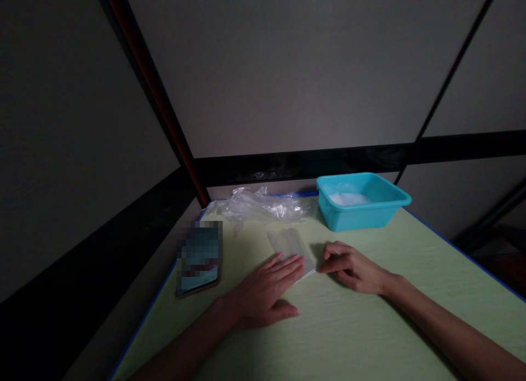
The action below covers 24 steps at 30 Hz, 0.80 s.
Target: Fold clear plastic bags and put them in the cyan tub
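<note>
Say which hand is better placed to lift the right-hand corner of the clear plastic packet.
Probably the right hand: a fingertip sits at or just beside that corner of the packet. The left hand lies palm down, its fingers across the packet, so it seems better suited to steadying it.

To your left, near the table's edge, you have a rectangular phone (202, 263) with a brownish rim, its screen blurred into blocks. Along the far side, you see a crumpled heap of clear, glossy plastic film (267, 206). At your far right stands a turquoise rectangular plastic basin (359, 220), with something white (347, 199) inside. All three rest on a pale green table (353, 337) edged in blue. Beyond it, you face a grey panelled wall (267, 68) crossed by a glossy black band (304, 164).
</note>
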Available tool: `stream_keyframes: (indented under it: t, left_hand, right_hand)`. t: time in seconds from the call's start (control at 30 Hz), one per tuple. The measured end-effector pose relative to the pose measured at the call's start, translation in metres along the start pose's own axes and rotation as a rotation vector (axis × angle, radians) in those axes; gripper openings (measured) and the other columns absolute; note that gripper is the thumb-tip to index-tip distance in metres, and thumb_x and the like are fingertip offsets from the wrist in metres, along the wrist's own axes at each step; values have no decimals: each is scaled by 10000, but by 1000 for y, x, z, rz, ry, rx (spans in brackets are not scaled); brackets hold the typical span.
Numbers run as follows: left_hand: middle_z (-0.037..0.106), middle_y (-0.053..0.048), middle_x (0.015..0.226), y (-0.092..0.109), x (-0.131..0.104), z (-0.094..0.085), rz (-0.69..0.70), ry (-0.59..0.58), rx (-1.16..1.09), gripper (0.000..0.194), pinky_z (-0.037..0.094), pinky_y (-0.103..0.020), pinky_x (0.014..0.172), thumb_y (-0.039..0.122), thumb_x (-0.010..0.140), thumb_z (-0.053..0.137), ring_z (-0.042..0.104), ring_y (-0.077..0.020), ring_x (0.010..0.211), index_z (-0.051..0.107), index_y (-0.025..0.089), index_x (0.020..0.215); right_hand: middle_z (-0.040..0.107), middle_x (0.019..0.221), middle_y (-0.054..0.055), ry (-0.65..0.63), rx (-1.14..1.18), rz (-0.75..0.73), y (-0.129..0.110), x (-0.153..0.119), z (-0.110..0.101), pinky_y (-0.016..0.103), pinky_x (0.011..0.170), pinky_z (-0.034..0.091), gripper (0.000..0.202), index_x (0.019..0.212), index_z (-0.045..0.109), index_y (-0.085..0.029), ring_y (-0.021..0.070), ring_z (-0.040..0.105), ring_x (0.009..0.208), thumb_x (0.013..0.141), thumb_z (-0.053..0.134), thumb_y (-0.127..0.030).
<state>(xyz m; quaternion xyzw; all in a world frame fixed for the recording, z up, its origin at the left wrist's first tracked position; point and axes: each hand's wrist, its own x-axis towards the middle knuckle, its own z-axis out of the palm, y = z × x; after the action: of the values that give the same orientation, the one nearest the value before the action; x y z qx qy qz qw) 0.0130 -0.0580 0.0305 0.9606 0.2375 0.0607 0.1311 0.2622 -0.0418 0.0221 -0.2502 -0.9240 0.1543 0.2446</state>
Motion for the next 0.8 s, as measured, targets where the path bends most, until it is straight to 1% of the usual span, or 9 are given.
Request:
stream_keyframes:
  t: [0.2, 0.4, 0.5, 0.57, 0.63, 0.7, 0.8]
  left_hand:
    - [188, -83, 1402, 0, 0, 0, 17, -14, 12, 706, 101, -398, 1051, 537, 804, 382, 157, -212, 1283, 126, 173, 1352]
    - [171, -87, 1405, 1, 1, -1, 11, -27, 24, 699, 95, -400, 1051, 522, 807, 394, 138, -216, 1286, 135, 168, 1351]
    - [169, -87, 1405, 0, 1, 1, 16, -14, 21, 703, 101, -405, 1049, 522, 804, 400, 141, -223, 1285, 132, 172, 1352]
    - [166, -86, 1405, 0, 1, 1, 20, -12, 16, 712, 107, -404, 1048, 526, 799, 405, 144, -224, 1284, 127, 175, 1352]
    - [166, -87, 1405, -1, 1, 2, 17, -21, 13, 719, 106, -399, 1049, 526, 795, 414, 142, -220, 1285, 129, 170, 1352]
    - [172, -85, 1404, 0, 1, 1, 9, -22, 7, 715, 104, -396, 1049, 519, 794, 423, 141, -218, 1285, 140, 172, 1351]
    - [175, -62, 1404, -1, 0, -1, 15, -11, -6, 681, 108, -411, 1045, 518, 785, 443, 147, -228, 1283, 191, 215, 1340]
  right_hand:
    - [510, 762, 62, -32, -11, 16, -3, 3, 0, 302, 666, 374, 295, 871, 656, -146, 158, 484, 719, 722, 419, -51]
    - [523, 782, 67, -4, 28, 17, 1, 0, 1, 312, 684, 380, 276, 834, 664, -156, 162, 488, 734, 736, 420, -69]
    - [521, 797, 73, 34, 50, 22, 2, -1, 1, 319, 696, 381, 313, 922, 648, -159, 171, 487, 764, 771, 384, -91]
    - [516, 802, 68, 11, 36, 19, 1, 0, 0, 324, 709, 377, 341, 997, 623, -174, 171, 483, 776, 785, 370, -90]
    - [515, 809, 64, -38, 3, 12, -1, 2, 0, 331, 726, 369, 354, 1025, 611, -191, 169, 477, 783, 788, 374, -80]
    - [517, 821, 67, -68, -25, 7, -2, 4, 0, 335, 730, 365, 344, 1006, 622, -195, 171, 473, 788, 787, 385, -77]
    - [520, 822, 70, -64, -31, 8, -3, 4, 0, 326, 703, 372, 316, 948, 645, -186, 169, 473, 775, 785, 394, -83]
